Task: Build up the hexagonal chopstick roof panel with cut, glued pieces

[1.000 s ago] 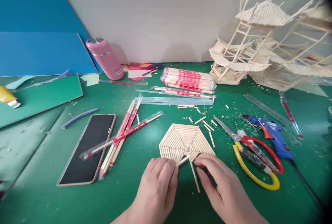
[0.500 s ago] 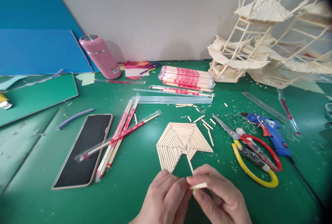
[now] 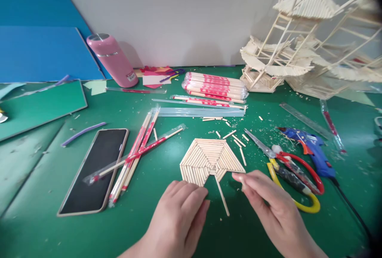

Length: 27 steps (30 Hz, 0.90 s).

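Note:
A fan-shaped panel of glued wooden sticks (image 3: 212, 154) lies flat on the green table, with a gap on its near side. One thin stick (image 3: 222, 198) runs from its centre towards me across that gap. My left hand (image 3: 182, 214) is curled at the panel's near left edge, fingers closed; whatever they hold, if anything, is hidden. Beside the panel's right corner, my right hand (image 3: 265, 204) has thumb and forefinger drawn together in a pinch. I cannot make out anything between those fingertips.
Scissors (image 3: 286, 174) and a blue glue gun (image 3: 310, 150) lie at right, stick offcuts (image 3: 238, 140) behind the panel. Wrapped chopsticks (image 3: 137, 154) cross a phone (image 3: 95, 170) at left. Behind stand a chopstick bundle (image 3: 215, 86), pink bottle (image 3: 113, 61) and stick tower models (image 3: 294, 43).
My hands have moved apart from their meeting point around a short stick. The right went up and right to the panel's corner, the left slightly up and left. The centre stick now shows fully.

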### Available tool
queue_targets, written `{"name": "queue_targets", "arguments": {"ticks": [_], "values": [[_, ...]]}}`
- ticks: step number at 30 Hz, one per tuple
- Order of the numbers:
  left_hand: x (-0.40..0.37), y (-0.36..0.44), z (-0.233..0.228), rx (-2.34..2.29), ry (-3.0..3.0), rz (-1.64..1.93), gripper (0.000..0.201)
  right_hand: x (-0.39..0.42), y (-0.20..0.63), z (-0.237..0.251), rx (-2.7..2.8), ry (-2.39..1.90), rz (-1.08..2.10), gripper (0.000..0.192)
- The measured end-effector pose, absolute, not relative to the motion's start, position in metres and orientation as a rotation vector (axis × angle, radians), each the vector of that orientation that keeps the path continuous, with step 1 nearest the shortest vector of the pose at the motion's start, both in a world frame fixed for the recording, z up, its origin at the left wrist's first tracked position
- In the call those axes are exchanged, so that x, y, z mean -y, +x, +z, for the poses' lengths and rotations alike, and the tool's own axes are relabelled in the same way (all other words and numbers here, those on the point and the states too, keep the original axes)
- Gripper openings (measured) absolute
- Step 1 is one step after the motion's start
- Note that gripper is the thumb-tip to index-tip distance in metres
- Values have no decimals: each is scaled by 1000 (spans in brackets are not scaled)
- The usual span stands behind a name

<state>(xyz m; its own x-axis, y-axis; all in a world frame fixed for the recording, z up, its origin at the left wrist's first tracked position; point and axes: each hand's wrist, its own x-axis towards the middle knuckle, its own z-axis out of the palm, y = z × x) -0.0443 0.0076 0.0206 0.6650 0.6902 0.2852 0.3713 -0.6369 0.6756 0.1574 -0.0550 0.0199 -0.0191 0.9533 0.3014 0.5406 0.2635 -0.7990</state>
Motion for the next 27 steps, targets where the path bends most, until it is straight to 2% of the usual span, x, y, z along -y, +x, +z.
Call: {"name": "queue_targets", "arguments": {"ticks": [2,8,16,27], "values": [[-14,-44,24,-870,2327,665,15,51,157,20,1790,-1441,599,30],[-28,-34,24,-913,2345,619,11,39,150,17,1878,-1534,473,5],[-26,-35,6,-936,2366,625,12,30,153,13,2020,-1577,439,9],[-24,-29,6,-848,2368,699,17,28,148,12,2006,-1504,505,9]]}}
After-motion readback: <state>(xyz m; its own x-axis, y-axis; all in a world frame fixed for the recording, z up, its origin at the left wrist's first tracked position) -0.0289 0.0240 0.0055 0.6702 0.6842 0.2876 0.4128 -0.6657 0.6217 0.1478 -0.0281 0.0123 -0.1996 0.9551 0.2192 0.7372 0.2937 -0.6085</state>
